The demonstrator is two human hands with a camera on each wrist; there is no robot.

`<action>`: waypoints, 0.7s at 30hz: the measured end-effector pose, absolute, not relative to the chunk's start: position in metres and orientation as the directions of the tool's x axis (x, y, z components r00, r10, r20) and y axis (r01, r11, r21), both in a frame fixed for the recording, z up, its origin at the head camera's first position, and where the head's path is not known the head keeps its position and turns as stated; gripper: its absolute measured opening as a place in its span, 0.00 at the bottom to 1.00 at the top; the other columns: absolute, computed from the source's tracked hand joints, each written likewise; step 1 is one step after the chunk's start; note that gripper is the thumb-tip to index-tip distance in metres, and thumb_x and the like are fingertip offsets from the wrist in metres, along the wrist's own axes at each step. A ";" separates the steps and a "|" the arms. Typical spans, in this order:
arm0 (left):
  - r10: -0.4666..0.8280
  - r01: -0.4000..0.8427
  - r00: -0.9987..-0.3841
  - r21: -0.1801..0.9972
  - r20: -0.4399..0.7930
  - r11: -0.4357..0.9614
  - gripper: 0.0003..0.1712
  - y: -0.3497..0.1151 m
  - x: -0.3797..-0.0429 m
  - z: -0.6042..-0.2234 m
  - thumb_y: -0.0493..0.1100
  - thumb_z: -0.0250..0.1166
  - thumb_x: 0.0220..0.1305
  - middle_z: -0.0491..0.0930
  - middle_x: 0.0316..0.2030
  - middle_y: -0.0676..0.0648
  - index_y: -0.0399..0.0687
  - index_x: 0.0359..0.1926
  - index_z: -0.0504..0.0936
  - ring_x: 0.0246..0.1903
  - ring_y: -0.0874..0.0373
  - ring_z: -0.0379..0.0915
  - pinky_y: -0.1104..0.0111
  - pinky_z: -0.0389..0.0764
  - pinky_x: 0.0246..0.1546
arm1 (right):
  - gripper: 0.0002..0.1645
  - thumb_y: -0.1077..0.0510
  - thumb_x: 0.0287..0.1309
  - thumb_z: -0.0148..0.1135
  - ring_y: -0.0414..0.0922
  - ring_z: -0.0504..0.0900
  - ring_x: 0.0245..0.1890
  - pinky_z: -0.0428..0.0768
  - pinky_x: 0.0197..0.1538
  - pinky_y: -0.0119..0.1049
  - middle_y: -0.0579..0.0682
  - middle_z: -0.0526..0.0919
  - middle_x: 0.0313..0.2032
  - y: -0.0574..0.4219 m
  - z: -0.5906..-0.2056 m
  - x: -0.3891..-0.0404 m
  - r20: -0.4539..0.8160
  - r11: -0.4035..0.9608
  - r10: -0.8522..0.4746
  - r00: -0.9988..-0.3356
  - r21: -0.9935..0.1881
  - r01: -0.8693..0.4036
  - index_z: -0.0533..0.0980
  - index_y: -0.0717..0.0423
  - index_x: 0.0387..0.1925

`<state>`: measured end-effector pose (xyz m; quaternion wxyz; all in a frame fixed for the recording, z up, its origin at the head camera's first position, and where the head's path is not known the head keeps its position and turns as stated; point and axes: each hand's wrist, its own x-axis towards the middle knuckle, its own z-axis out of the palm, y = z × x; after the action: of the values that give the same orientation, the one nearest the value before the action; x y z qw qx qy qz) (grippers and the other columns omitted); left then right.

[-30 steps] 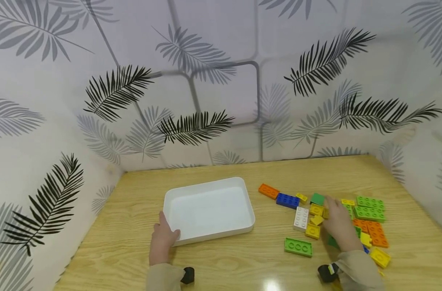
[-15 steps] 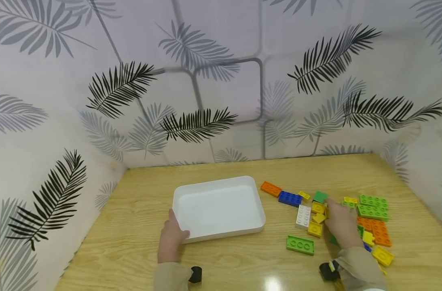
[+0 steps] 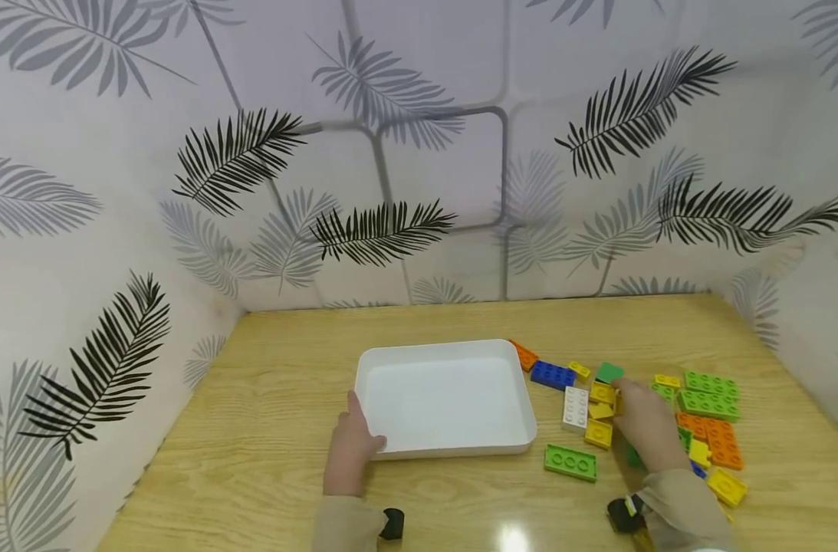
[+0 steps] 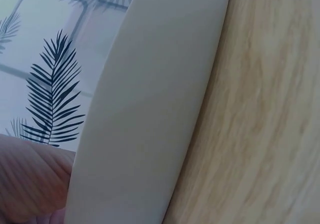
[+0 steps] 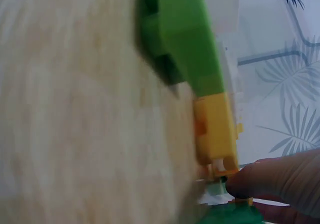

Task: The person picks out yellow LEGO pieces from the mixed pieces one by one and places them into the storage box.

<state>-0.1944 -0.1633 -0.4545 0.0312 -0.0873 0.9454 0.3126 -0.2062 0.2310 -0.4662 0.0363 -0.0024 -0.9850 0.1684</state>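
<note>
A shallow white tray (image 3: 446, 399) lies on the wooden table, and its wall (image 4: 145, 104) fills much of the left wrist view. My left hand (image 3: 352, 445) grips the tray at its left front corner, thumb near the front wall. Over the pile of toy building bricks, my right hand (image 3: 645, 422) is lowered with its fingers bent. A small yellow brick (image 3: 619, 403) shows at its fingertips and seems pinched there; in the right wrist view a yellow bit (image 5: 243, 201) shows between the fingers. Other yellow bricks (image 3: 599, 434) lie just left of this hand. Its palm side is hidden.
Around the right hand lie a white brick (image 3: 575, 409), a blue brick (image 3: 553, 374), a light green brick (image 3: 570, 462) and orange bricks (image 3: 724, 443). An orange brick (image 3: 524, 355) is at the tray's back right corner. A patterned wall covering (image 3: 419, 192) rises behind the table.
My left hand has slid the tray to the right, closer to the bricks. A yellow brick beside the right hand has turned slightly; that hand has stayed over the pile.
</note>
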 end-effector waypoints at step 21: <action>-0.165 -0.201 -0.980 0.584 -0.115 0.786 0.53 -0.157 -0.194 -0.458 0.39 0.66 0.45 0.64 0.51 0.23 0.32 0.65 0.42 0.48 0.29 0.65 0.44 0.70 0.50 | 0.32 0.64 0.45 0.61 0.60 0.73 0.49 0.76 0.50 0.52 0.69 0.72 0.51 0.141 -0.413 -0.208 0.126 0.857 -0.150 -0.981 -0.479 -0.192 0.62 0.68 0.54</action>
<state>-0.1940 -0.1567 -0.4580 0.0287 -0.0970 0.9447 0.3120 -0.2080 0.1410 -0.4134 0.0422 0.0889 -0.9625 0.2527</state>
